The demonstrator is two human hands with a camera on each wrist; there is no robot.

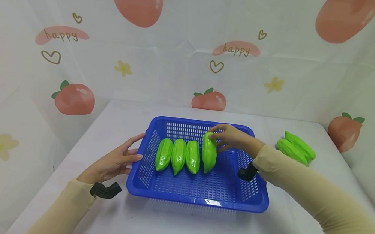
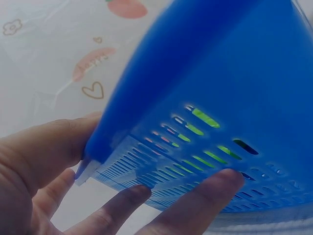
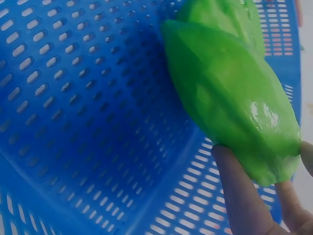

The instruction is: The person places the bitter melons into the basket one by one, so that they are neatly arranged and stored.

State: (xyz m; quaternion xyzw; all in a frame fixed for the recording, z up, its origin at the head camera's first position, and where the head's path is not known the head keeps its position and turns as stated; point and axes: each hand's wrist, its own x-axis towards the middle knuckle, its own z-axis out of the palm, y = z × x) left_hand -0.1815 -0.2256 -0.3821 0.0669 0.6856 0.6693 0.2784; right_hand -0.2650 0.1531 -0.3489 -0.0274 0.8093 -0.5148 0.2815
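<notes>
In the head view, my right hand (image 1: 231,137) pinches a green star fruit (image 1: 209,155) near its upper end, holding it above the blue basket (image 1: 196,201). The right wrist view shows fingertips on both sides of the stem end of this ridged, glossy star fruit (image 3: 234,98). Another star fruit (image 3: 225,14) lies just behind it. Three star fruits, among them a middle one (image 1: 178,155), lie side by side in the basket's left half. At the basket's left side, my left hand (image 1: 113,162) grips the rim, with fingers under it against the slotted outer wall (image 2: 195,156).
Two more green star fruits (image 1: 296,147) lie together on the white table (image 1: 163,227), right of the basket. A white cloth backdrop (image 1: 178,67) printed with fruits, hearts and flowers rises behind the table.
</notes>
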